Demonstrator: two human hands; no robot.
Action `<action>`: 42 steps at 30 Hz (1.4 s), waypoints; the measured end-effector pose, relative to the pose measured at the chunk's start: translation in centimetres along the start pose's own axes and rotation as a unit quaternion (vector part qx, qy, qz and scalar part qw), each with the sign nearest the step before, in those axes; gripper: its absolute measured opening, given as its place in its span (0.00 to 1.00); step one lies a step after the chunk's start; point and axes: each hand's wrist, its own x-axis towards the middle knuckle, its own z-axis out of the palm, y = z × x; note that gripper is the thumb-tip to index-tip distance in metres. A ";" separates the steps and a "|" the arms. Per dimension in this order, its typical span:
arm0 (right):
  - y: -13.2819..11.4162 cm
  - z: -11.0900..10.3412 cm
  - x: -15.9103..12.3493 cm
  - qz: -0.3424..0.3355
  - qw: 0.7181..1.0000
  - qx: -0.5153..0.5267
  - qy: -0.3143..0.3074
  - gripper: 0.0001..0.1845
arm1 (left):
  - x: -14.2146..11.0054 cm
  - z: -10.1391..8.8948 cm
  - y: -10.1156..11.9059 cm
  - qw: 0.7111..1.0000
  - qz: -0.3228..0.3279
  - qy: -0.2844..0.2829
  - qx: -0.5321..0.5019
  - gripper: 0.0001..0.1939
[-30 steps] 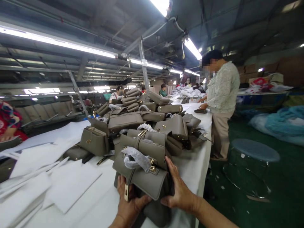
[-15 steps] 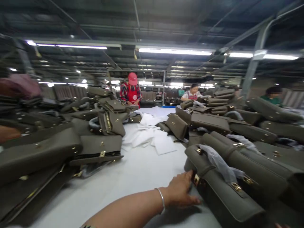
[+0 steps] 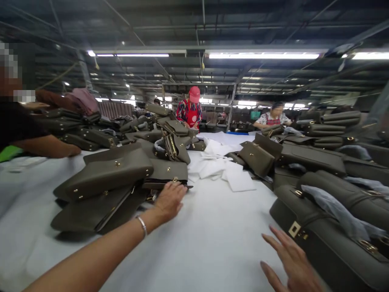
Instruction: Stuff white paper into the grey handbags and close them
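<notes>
My left hand [image 3: 170, 201] reaches forward to an olive-grey handbag [image 3: 170, 169] left of the middle. Its fingers are bent over the bag's front edge by the gold clasp, with the thumb lower down. My right hand [image 3: 288, 259] is at the lower right with its fingers spread, and holds nothing. Close beside it lies a larger olive handbag [image 3: 328, 243] with a gold square clasp and clear plastic wrapped round its handle. Another olive handbag [image 3: 106, 174] rests on its side left of my left hand.
White sheets [image 3: 212, 166] lie mid-table on the white tabletop [image 3: 212, 227]. Piled handbags [image 3: 313, 158] line the right side, and more are stacked at the back left. A co-worker's arm [image 3: 51, 146] reaches in from the left. A person in a red apron [image 3: 192, 115] stands at the far end.
My left hand has moved from the large handbag on the right to the handbag left of the middle. My right hand has come into view. The view has turned left, showing a co-worker there.
</notes>
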 end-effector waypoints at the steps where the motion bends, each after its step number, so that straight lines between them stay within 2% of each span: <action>1: -0.9 0.4 1.2 0.000 0.999 -0.002 -0.042 0.29 | -0.5 -0.6 -1.8 0.998 -0.024 0.031 0.058 0.32; 4: -3.6 2.0 4.2 0.037 0.978 0.006 -0.206 0.29 | -1.6 -1.4 -5.2 0.973 -0.118 0.097 0.174 0.41; 6: -5.2 3.3 5.3 0.059 0.952 0.025 -0.300 0.32 | -1.8 -1.3 -6.1 0.963 -0.139 0.105 0.205 0.34; 8: -6.1 4.4 5.6 0.063 0.935 0.048 -0.345 0.34 | -1.7 -1.1 -6.2 0.965 -0.115 0.089 0.217 0.18; 9: -6.3 4.7 5.6 0.061 0.933 0.055 -0.351 0.34 | -1.4 -1.0 -6.1 0.967 -0.098 0.077 0.220 0.12; 10: -6.4 5.0 5.4 0.057 0.933 0.060 -0.351 0.34 | -1.1 -1.0 -6.0 0.969 -0.084 0.068 0.221 0.10; 14: -5.9 5.2 4.8 0.059 0.934 0.053 -0.348 0.36 | 0.9 -2.3 -6.0 0.967 -0.063 0.071 0.238 0.11; 17: -5.6 5.2 4.7 0.060 0.934 0.059 -0.346 0.36 | 2.4 -5.1 -5.8 0.959 -0.050 0.098 0.260 0.11; 20: -5.7 5.2 4.7 0.057 0.938 0.072 -0.335 0.36 | 3.7 -9.1 -4.9 0.949 -0.037 0.138 0.282 0.11; 23: -5.6 5.3 4.5 0.060 0.943 0.089 -0.315 0.35 | 3.8 -12.7 -2.8 0.939 -0.024 0.175 0.296 0.10; 25: -5.2 5.4 4.3 0.063 0.949 0.111 -0.288 0.34 | 2.8 -13.9 -0.6 0.936 0.011 0.194 0.293 0.11; 27: -4.5 5.7 4.3 0.085 0.955 0.161 -0.235 0.32 | 1.1 -13.9 1.8 0.941 0.091 0.193 0.262 0.12; 29: -3.5 6.0 4.3 0.145 0.943 0.256 -0.156 0.30 | -1.0 -13.0 3.7 0.947 0.187 0.165 0.203 0.12; 32: -2.5 5.8 4.6 0.256 0.871 0.417 -0.046 0.28 | -4.2 -11.0 4.8 0.945 0.259 0.160 0.117 0.11; 34: -2.8 5.1 5.2 0.283 0.831 0.478 -0.036 0.28 | -5.7 -10.0 4.5 0.940 0.261 0.199 0.088 0.11; 36: -4.3 3.7 6.3 0.262 0.816 0.511 -0.069 0.27 | -6.6 -9.2 3.9 0.937 0.249 0.232 0.078 0.10; 38: -6.7 2.1 7.9 0.207 0.826 0.513 -0.106 0.25 | -7.1 -8.8 3.8 0.934 0.236 0.256 0.081 0.10; 40: -9.3 0.5 10.0 0.138 0.870 0.454 -0.134 0.23 | -7.5 -8.5 4.4 0.926 0.230 0.287 0.083 0.10; 42: -11.5 -0.6 12.0 0.059 0.923 0.342 -0.163 0.23 | -7.7 -8.2 5.3 0.915 0.224 0.326 0.083 0.09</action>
